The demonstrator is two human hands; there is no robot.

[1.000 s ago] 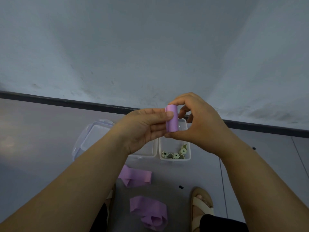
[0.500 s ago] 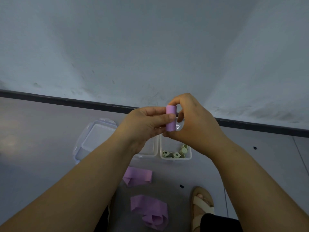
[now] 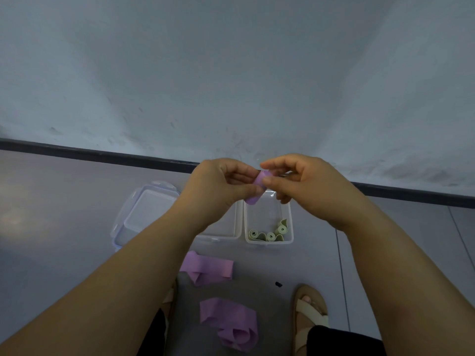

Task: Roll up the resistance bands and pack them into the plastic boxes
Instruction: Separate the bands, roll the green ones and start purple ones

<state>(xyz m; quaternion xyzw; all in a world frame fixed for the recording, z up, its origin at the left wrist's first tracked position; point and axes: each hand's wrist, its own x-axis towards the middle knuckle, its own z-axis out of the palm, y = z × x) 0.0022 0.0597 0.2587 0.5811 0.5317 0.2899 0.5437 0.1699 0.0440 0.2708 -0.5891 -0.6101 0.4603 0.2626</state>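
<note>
A rolled purple band (image 3: 255, 191) is held in the air above the boxes. My left hand (image 3: 218, 187) grips its lower part, and my right hand (image 3: 299, 179) pinches its top between thumb and forefinger. Below stands a small clear plastic box (image 3: 268, 241) with three rolled pale green bands (image 3: 268, 233) in its near end. A second clear box (image 3: 226, 231) sits to its left, mostly hidden by my left arm. Two loose purple bands lie on the floor: one flat and folded (image 3: 208, 271), one crumpled (image 3: 231, 323) nearer to me.
A clear lid with purple clips (image 3: 144, 214) lies left of the boxes. A wall with a dark baseboard (image 3: 102, 153) runs behind them. A sandalled foot (image 3: 309, 310) is at the lower right, and a small black speck (image 3: 278, 284) lies on the floor.
The roll has tilted from upright to slanting. Both hands have sunk slightly toward the boxes, and my right hand's grip has shifted to the roll's upper end.
</note>
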